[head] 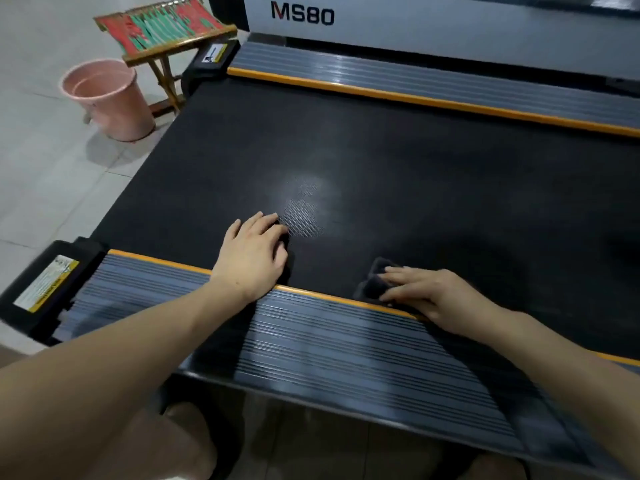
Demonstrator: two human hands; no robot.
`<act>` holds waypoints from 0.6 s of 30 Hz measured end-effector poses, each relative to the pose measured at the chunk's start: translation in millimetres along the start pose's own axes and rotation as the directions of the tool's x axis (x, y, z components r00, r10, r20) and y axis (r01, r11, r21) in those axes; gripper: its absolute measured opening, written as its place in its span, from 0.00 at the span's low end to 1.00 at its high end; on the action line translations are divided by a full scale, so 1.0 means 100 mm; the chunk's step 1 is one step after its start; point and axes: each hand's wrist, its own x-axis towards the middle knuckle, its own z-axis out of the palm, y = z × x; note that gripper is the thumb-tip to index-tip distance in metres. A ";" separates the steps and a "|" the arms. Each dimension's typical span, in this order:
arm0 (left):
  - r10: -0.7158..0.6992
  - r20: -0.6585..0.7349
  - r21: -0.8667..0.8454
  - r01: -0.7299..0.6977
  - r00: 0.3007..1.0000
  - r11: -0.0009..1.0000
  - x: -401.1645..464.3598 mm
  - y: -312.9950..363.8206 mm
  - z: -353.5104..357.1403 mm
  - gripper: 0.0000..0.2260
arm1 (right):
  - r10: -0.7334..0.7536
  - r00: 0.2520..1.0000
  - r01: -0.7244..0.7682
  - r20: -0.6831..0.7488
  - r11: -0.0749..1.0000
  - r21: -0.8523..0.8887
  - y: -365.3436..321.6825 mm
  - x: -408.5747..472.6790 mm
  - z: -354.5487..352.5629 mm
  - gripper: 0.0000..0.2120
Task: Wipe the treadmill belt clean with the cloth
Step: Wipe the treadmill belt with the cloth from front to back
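The treadmill belt (398,174) fills the middle of the frame, a broad black textured sheet running from lower left to upper right between two grey ribbed side rails edged in orange. It looks matt and dark, with a pale, hazy patch (306,199) near the centre that may be glare or a damp smear; which of the two cannot be told.

The wiping itself appears to be in hand, low down along the near edge of the belt. The near side rail (311,337) crosses the lower part of the frame under both forearms.

The left hand (254,252), at centre left, lies palm down on the belt with its fingers bent over something dark, seemingly part of a cloth, though this is hard to make out against the black.

The right hand (426,294), at lower centre right, presses flat with fingers extended on a dark folded cloth (375,282) sitting on the belt just beside the orange strip.

The next move probably calls for firm downward pressure and long strokes away from the near rail towards the pale patch and the far side.

In the upper left stand a pink bucket (110,98) and a small folding stool (162,32) on the tiled floor.
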 end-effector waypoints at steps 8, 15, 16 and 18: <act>-0.062 0.070 0.040 0.059 0.996 0.997 0.00 0.05 -0.05 0.19 | 0.093 0.921 -0.111 -0.379 0.993 -0.027 0.07 1.25 0.20 0.09; -0.123 0.092 0.069 0.117 0.988 0.991 -0.04 0.05 -0.04 0.19 | -0.009 0.997 0.008 -0.079 1.000 -0.004 -0.10 0.63 0.13 0.09; -0.122 0.100 0.068 0.115 0.988 0.991 -0.04 0.05 -0.04 0.18 | -0.032 0.999 0.032 -0.021 0.999 0.016 -0.12 0.47 0.10 0.11; -0.128 0.097 0.069 0.122 0.987 0.990 -0.02 0.06 -0.05 0.18 | -0.063 0.998 0.063 -0.004 0.998 0.022 -0.08 0.35 0.12 0.13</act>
